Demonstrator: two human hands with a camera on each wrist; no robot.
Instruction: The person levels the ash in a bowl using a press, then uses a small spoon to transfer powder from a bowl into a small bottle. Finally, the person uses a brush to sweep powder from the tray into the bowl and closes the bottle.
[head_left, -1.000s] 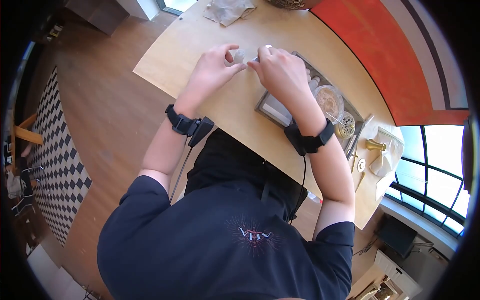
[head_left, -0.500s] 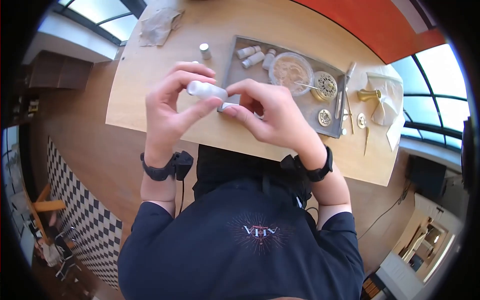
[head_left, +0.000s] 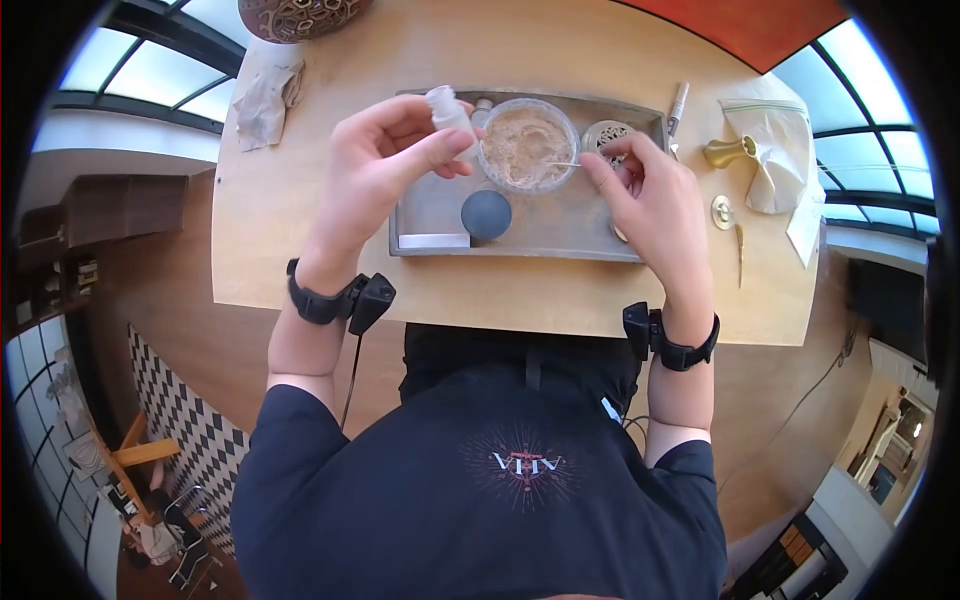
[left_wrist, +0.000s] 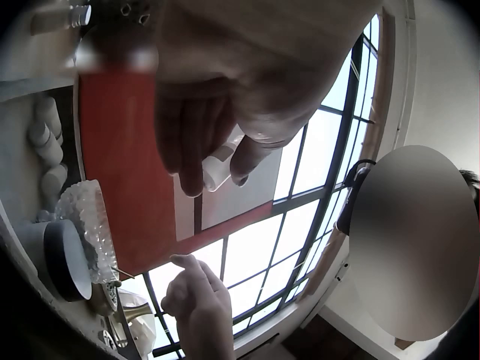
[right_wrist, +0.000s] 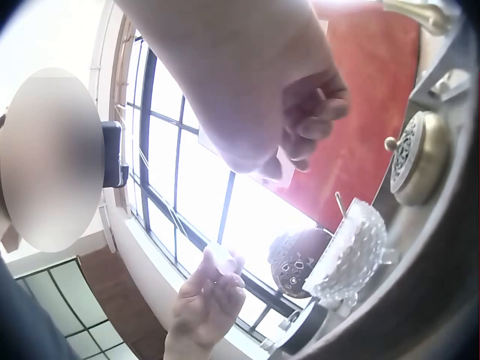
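Observation:
My left hand [head_left: 375,165] grips a small white bottle [head_left: 450,112] between thumb and fingers, its narrow neck tilted upward and uncapped. It hovers at the left edge of a clear textured bowl [head_left: 572,128] of beige powder. A thin metal stick [head_left: 565,163] leans out of that bowl. My right hand [head_left: 655,190] hangs over the tray's right side with fingers curled, thumb tip right by the stick's end in the head view. In the right wrist view the stick [right_wrist: 339,202] stands apart from this hand; I cannot tell whether its fingers hide something small.
The grey tray [head_left: 545,240] also holds a dark grey round piece [head_left: 487,215], a white block [head_left: 435,241], a pierced brass lid [right_wrist: 409,146] and several white bottles [left_wrist: 46,135]. Right of it lie a marker [head_left: 679,105], a brass vase [head_left: 728,152] and a plastic bag [head_left: 775,175].
My hands have parted: the left has brought the bottle over beside the bowl and tipped it upright, while the right has left the bottle for the bowl's right side. The head view has shifted.

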